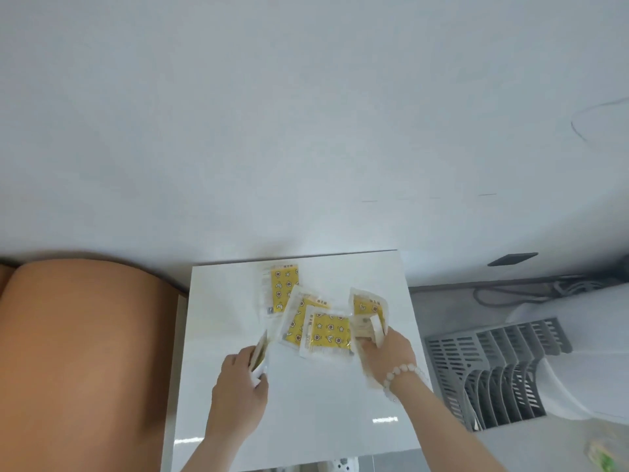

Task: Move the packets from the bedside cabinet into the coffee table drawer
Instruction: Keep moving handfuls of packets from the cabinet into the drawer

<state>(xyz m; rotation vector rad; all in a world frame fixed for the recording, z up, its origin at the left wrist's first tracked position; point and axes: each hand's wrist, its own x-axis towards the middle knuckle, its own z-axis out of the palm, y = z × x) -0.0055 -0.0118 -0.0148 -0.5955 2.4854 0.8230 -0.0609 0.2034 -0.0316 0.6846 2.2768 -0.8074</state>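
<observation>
Seemingly, packets (pixel 368 310) in both hands (pixel 240 379) (pixel 388 352).

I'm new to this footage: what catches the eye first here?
Yellow star-patterned packets lie fanned across the white cabinet top at centre. The left hand grips some at the spread's left edge; the right hand, with a beaded bracelet, grips more at its right. A grey slatted appliance stands right of the cabinet.
</observation>
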